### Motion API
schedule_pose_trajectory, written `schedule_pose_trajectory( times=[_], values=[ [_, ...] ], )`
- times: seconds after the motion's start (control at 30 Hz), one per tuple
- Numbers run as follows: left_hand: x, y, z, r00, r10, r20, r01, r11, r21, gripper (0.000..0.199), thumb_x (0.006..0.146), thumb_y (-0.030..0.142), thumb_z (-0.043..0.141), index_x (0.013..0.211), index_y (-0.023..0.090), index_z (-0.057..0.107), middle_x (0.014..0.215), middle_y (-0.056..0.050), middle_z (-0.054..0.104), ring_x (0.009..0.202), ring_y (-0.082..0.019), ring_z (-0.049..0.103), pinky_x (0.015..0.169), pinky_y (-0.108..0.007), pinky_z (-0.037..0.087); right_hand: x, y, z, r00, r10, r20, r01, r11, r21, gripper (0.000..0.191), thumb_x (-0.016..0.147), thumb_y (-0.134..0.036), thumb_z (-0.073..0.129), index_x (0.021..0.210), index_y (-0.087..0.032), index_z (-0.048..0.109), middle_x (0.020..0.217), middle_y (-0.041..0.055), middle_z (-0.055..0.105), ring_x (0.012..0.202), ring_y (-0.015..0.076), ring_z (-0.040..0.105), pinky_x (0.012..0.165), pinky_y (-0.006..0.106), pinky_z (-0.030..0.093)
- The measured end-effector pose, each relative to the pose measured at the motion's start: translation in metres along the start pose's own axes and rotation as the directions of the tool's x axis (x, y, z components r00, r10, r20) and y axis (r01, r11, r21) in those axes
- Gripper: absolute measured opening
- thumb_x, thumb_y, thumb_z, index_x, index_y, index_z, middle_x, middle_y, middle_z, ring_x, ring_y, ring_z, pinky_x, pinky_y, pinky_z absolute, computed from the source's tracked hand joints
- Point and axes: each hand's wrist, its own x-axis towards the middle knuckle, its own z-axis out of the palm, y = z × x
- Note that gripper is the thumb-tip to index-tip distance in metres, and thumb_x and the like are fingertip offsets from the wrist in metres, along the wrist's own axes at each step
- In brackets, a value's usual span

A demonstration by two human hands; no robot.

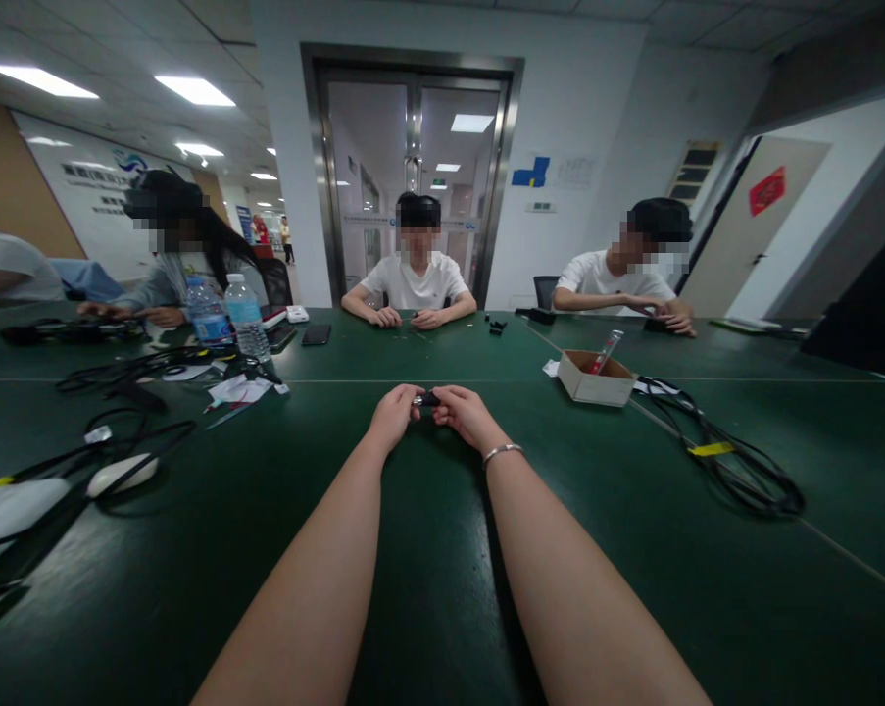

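Note:
My left hand (393, 420) and my right hand (467, 414) meet over the green table, with arms stretched forward. Between them is a small black object with a shiny silver end (428, 399); its exact kind is too small to make out. The fingers of my left hand pinch the silver end. On the black end, my right thumb and fingers are closed. A silver bracelet (502, 451) circles my right wrist. Parts of the object are hidden behind my fingertips.
To the right stand a small cardboard box (596, 380) and a coiled black cable (755, 471). Water bottles (247, 319), cables, papers and a white mouse (122, 475) lie to the left. A phone (317, 335) rests farther back. Several people sit around the table.

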Motion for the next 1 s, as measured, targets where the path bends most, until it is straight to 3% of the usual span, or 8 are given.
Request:
schedule_pose_trajectory(
  times=[0.47, 0.8, 0.93, 1.0],
  values=[
    [0.0023, -0.0046, -0.0004, 0.999, 0.032, 0.029, -0.033, 0.999, 0.013, 0.032, 0.083, 0.038, 0.045, 0.096, 0.015, 0.064, 0.057, 0.0, 0.054, 0.052, -0.013, 0.047, 0.052, -0.023, 0.035, 0.002, 0.0015, -0.0013, 1.0, -0.001, 0.0, 0.001, 1.0, 0.013, 0.016, 0.072, -0.021, 0.075, 0.076, -0.012, 0.063, 0.059, 0.0029, 0.061, 0.047, 0.0098, 0.056, 0.045, 0.019, 0.048],
    [0.0027, -0.0069, -0.0021, 0.999, 0.026, -0.032, -0.025, 0.999, 0.035, 0.028, 0.08, 0.027, 0.046, 0.099, 0.016, 0.063, 0.067, -0.001, 0.058, 0.059, -0.012, 0.051, 0.055, -0.022, 0.037, 0.0035, 0.0027, -0.0041, 0.999, -0.001, 0.037, 0.0, 1.0, 0.026, 0.012, 0.075, -0.017, 0.072, 0.081, -0.012, 0.063, 0.069, 0.0058, 0.065, 0.049, 0.0104, 0.059, 0.047, 0.02, 0.051],
    [0.003, -0.0077, -0.0021, 0.999, 0.033, 0.001, -0.033, 0.998, 0.062, 0.03, 0.084, 0.033, 0.043, 0.095, 0.016, 0.064, 0.061, 0.0, 0.055, 0.057, -0.013, 0.049, 0.053, -0.023, 0.035, 0.0034, 0.0029, -0.0042, 0.999, -0.007, 0.032, 0.006, 1.0, 0.029, 0.008, 0.076, -0.013, 0.069, 0.082, -0.012, 0.064, 0.069, 0.0055, 0.065, 0.049, 0.0103, 0.059, 0.048, 0.02, 0.051],
    [0.0031, -0.0081, -0.0022, 0.999, 0.033, -0.005, -0.033, 0.998, 0.056, 0.028, 0.083, 0.031, 0.044, 0.095, 0.017, 0.065, 0.068, -0.001, 0.058, 0.058, -0.012, 0.05, 0.054, -0.022, 0.036, 0.0032, 0.003, -0.0041, 1.0, -0.008, 0.021, 0.008, 1.0, 0.025, 0.007, 0.076, -0.012, 0.068, 0.082, -0.012, 0.064, 0.068, 0.005, 0.065, 0.048, 0.01, 0.059, 0.048, 0.02, 0.051]
  ],
)
